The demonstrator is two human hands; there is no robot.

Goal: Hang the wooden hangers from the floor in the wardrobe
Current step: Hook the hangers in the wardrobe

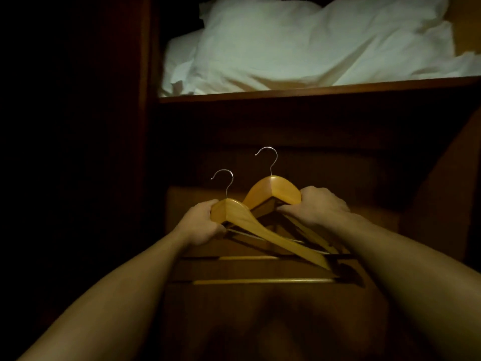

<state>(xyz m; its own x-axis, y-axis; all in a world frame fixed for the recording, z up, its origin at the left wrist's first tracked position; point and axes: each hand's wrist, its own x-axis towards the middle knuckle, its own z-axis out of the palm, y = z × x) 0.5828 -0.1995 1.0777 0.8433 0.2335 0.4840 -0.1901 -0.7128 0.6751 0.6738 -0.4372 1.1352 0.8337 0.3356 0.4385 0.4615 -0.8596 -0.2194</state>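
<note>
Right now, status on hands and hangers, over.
Left hand grips near hanger. Right hand grips far hanger. Both upright, unhung. Pillow on shelf above; dark beneath.

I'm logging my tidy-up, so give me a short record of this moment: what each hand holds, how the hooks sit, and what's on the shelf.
left grip: holds the nearer hanger at its left shoulder
right grip: holds the farther hanger at its right shoulder
hangers: wooden, overlapping, nearer one in front
hooks: metal, pointing up, hung on nothing
shelf: above the hangers, white bedding on it
rail: not visible in the dark
</note>
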